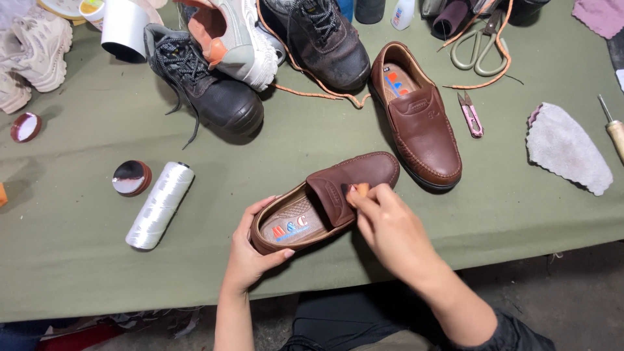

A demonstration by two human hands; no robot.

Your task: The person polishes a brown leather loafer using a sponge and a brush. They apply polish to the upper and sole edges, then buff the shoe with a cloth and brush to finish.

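Observation:
A brown leather loafer point(354, 172) lies on the green table cover near the front edge, toe pointing up-right. My left hand point(250, 250) cups its heel from the left. My right hand point(383, 221) pinches a small tan applicator pad point(359, 190) against the shoe's tongue flap. The matching brown loafer point(422, 120) sits just behind, toe toward me, untouched.
Behind the loafers stand a black boot point(214, 94), a worn dark boot point(325, 39) and a grey-orange sneaker point(237, 39). A white thread spool point(159, 205) and polish tin point(131, 177) lie left. Pink snips point(471, 117), scissors point(481, 42), a grey cloth point(569, 149) and an awl point(614, 130) lie right.

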